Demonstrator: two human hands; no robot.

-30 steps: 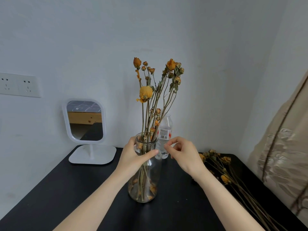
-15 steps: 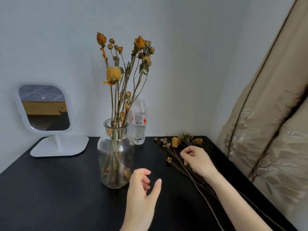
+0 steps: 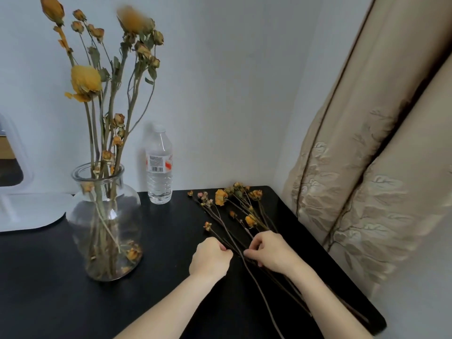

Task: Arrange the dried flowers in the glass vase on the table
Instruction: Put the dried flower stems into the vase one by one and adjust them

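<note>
Head view shows several dried flowers (image 3: 85, 79) already stood in the glass vase (image 3: 105, 221) on the worktop (image 3: 49, 277), while further right a loose bundle (image 3: 234, 206) lying flat is pinched between the curled fingers (image 3: 226, 250) of left hand (image 3: 210, 259) and right hand (image 3: 271, 253), so the task is judged part-done.

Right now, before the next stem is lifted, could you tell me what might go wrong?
The tangled brown dried flower stems that the left hand and right hand pinch could snag and snap or shed heads. Long stems swung leftward might knock the clear plastic water bottle or tip the top-heavy round glass vase.
</note>
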